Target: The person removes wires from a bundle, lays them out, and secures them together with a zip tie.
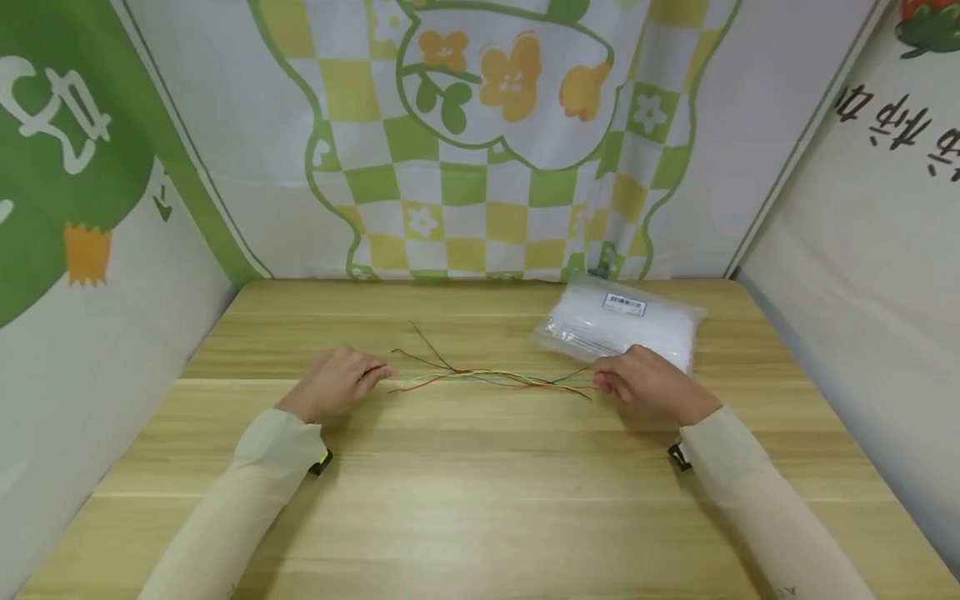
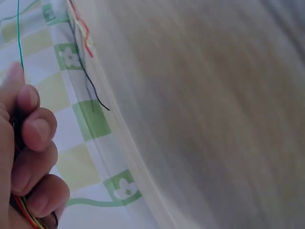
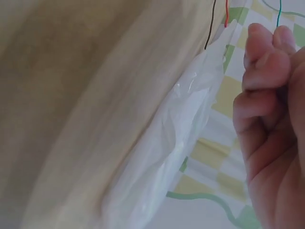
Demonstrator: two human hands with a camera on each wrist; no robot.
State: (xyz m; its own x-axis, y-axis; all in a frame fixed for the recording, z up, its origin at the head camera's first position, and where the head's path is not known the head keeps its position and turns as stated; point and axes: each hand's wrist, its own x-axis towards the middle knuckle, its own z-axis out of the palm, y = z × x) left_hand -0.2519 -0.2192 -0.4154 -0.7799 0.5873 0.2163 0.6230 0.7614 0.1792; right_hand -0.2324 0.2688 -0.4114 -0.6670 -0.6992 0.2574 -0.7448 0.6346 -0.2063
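Several thin wires (image 1: 495, 374) in red, yellow, black and green lie loosely crossed over the middle of the table, between the two hands. My left hand (image 1: 341, 383) pinches one end of a green wire (image 2: 20, 38) between thumb and forefinger. In the left wrist view, its other fingers curl round a bundle of red, yellow and black wires (image 2: 25, 210) in the palm. Opposite it, my right hand (image 1: 647, 381) pinches the other end of a green wire (image 3: 279, 13), with its remaining fingers curled in. The green wire runs roughly straight between the hands.
A clear plastic bag (image 1: 622, 321) with white contents and a barcode label lies just behind my right hand. Printed cloth walls (image 1: 480, 192) enclose the wooden table (image 1: 480, 500) at the back and both sides.
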